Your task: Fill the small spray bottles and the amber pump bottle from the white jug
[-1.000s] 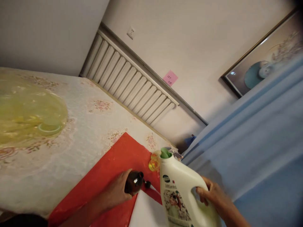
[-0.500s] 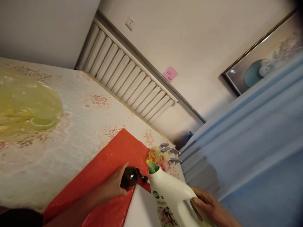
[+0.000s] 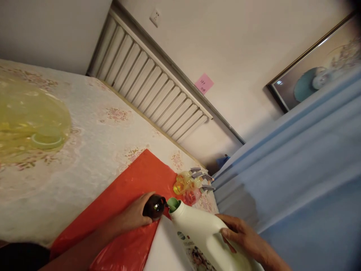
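Left hand [image 3: 138, 215], grasping a dark brown bottle [image 3: 153, 207] over a red sheet [image 3: 142, 175]; green spout [image 3: 173, 203] of the cream jug [image 3: 204, 231] — now tilted farther, so the vessels almost meet; right hand [image 3: 248, 239], gripping the jug's handle.

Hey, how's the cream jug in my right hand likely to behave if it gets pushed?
The cream jug is probably stiff, as its molded sides hold their shape. It could swing or tip, since your right hand holds it at the handle, off to one side. A nudge might spill any contents, as no cap shows over its green spout.
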`<state>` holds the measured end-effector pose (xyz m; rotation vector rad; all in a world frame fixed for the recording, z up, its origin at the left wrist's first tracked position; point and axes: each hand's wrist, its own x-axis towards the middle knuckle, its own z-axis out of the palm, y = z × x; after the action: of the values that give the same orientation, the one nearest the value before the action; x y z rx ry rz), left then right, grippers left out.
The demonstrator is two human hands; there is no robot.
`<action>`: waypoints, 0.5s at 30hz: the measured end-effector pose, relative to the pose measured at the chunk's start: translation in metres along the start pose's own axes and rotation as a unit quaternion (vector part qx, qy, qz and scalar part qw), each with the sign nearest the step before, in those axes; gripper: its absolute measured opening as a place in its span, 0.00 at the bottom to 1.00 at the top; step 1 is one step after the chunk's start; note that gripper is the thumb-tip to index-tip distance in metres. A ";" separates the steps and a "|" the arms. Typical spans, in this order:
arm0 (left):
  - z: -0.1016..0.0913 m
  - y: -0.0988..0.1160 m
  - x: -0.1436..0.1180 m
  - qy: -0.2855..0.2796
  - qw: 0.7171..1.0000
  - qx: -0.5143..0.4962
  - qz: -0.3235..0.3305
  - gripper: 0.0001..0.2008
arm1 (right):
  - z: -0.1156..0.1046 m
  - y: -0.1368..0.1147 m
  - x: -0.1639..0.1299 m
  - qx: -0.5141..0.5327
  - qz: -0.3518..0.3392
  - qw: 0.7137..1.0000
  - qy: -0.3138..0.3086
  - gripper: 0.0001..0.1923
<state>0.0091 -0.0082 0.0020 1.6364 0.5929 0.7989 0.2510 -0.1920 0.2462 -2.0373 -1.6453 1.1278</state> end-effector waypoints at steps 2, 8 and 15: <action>0.000 0.000 0.000 0.000 1.000 0.003 -0.004 0.39 | -0.001 0.000 0.001 -0.006 0.001 1.000 -0.004 0.27; 0.000 -0.002 0.002 -0.004 1.000 0.003 0.009 0.39 | -0.003 -0.007 0.004 -0.032 0.010 0.999 0.002 0.28; 0.000 -0.005 0.003 -0.006 1.000 -0.002 0.011 0.39 | -0.003 -0.016 0.010 -0.044 0.019 0.999 -0.006 0.28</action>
<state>0.0113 -0.0053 -0.0026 1.6455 0.5665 0.8053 0.2430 -0.1775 0.2547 -2.1289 -1.6977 1.0993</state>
